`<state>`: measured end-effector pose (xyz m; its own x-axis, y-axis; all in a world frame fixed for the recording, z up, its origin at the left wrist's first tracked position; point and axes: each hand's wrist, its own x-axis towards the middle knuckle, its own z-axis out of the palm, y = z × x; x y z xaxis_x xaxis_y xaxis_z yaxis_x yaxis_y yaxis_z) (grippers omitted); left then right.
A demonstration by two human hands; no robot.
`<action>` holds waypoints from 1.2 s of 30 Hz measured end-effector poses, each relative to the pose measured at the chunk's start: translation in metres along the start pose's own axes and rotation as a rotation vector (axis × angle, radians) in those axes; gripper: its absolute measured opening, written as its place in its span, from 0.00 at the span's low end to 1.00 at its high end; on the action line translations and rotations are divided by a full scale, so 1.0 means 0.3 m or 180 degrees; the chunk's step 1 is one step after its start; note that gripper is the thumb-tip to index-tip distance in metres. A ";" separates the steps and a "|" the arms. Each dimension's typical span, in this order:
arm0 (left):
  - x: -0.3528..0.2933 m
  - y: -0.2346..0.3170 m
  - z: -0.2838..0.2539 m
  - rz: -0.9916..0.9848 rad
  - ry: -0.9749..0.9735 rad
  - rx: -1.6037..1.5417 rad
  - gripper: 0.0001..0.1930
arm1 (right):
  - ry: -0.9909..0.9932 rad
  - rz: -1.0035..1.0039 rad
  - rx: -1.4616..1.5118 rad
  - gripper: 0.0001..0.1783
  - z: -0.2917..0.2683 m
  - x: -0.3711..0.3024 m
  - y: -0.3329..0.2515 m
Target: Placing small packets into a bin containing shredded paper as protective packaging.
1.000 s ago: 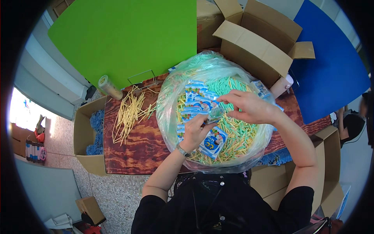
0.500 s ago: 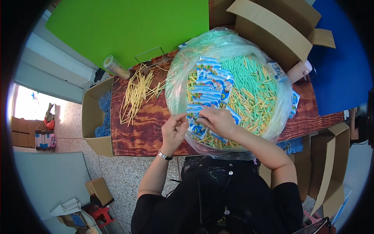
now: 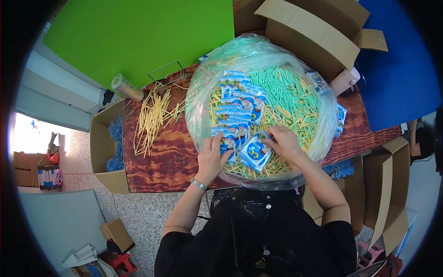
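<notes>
Right hand (image 3: pixel 284 143) pinches a blue packet (image 3: pixel 254 154) lying on sticks (image 3: pixel 286 99) at the bag's (image 3: pixel 203 92) near edge. Left hand (image 3: pixel 212 154) rests flat, fingers released, on neighbouring packets. Risk: packet stack (image 3: pixel 237 108) may slide on loose sticks.

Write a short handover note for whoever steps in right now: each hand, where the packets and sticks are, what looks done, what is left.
Left hand: flat on the blue-and-white packets at the near edge of the big clear bag.
Right hand: fingers on one packet, tilted atop the green and yellow sticks.
Done: a row of packets lies overlapped down the middle of the pile.
Left: the tilted packet is not in the row; loose packets sit at the bag's right side; a loose heap of yellow sticks lies on the wooden table.
</notes>
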<state>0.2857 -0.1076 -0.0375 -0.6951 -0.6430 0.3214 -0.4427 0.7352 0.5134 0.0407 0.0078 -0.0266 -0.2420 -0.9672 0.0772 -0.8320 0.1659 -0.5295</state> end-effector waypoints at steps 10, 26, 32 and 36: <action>0.096 0.148 0.023 0.0595 0.0410 -0.0254 0.25 | 0.0944 -0.1195 -0.1031 0.17 -0.094 -0.017 -0.016; 0.183 0.227 0.097 -0.0472 -0.0871 -0.2043 0.08 | 0.0418 -0.0434 0.1195 0.10 -0.189 -0.059 -0.053; 0.195 0.231 0.132 -0.0489 -0.0559 -0.2032 0.10 | 0.0410 -0.0563 0.1437 0.10 -0.216 -0.067 -0.006; 0.195 0.218 0.116 -0.0819 -0.0738 -0.2359 0.13 | 0.0615 -0.0089 0.1011 0.13 -0.292 -0.013 0.243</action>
<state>0.1964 -0.0895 -0.0127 -0.7584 -0.6517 -0.0092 -0.1713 0.1856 0.9676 -0.0628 0.0404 0.0085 -0.3365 -0.9112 0.2374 -0.6505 0.0426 -0.7583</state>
